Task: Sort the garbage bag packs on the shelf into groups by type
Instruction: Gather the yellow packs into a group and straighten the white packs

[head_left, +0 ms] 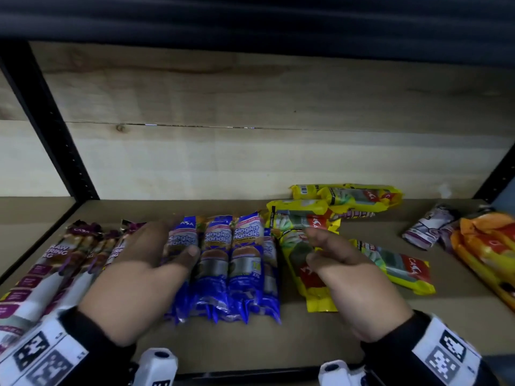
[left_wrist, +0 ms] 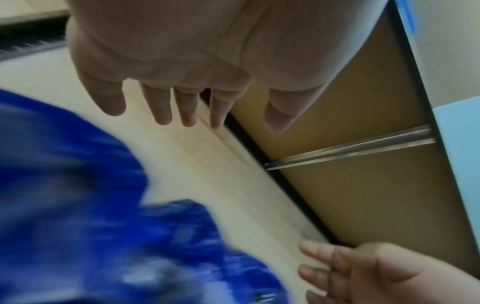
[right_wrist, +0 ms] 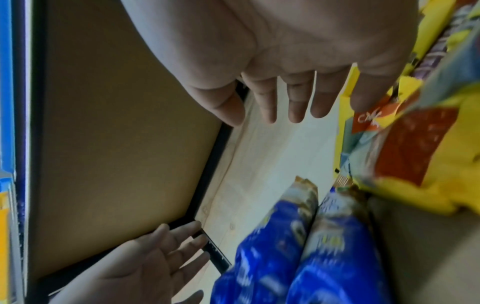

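Three groups lie on the shelf board (head_left: 250, 338) in the head view. Purple draw-string packs (head_left: 55, 263) are at the left, blue Singlet Handle packs (head_left: 237, 263) in the middle, and yellow packs (head_left: 359, 200) to the right. My left hand (head_left: 167, 246) hovers over the leftmost blue pack with fingers straight, holding nothing. The left wrist view shows it (left_wrist: 221, 115) spread above a blurred blue pack (left_wrist: 78, 205). My right hand (head_left: 315, 245) is over a yellow pack (head_left: 315, 296), fingers relaxed and empty. The right wrist view shows it (right_wrist: 285, 107) open beside the yellow pack (right_wrist: 428, 144).
At the far right lie a rolled purple-white pack (head_left: 426, 229) and orange packs (head_left: 487, 246). A wooden back panel (head_left: 250, 162) closes the shelf. Black metal uprights (head_left: 55, 129) stand at both back corners, and a dark shelf sits overhead.
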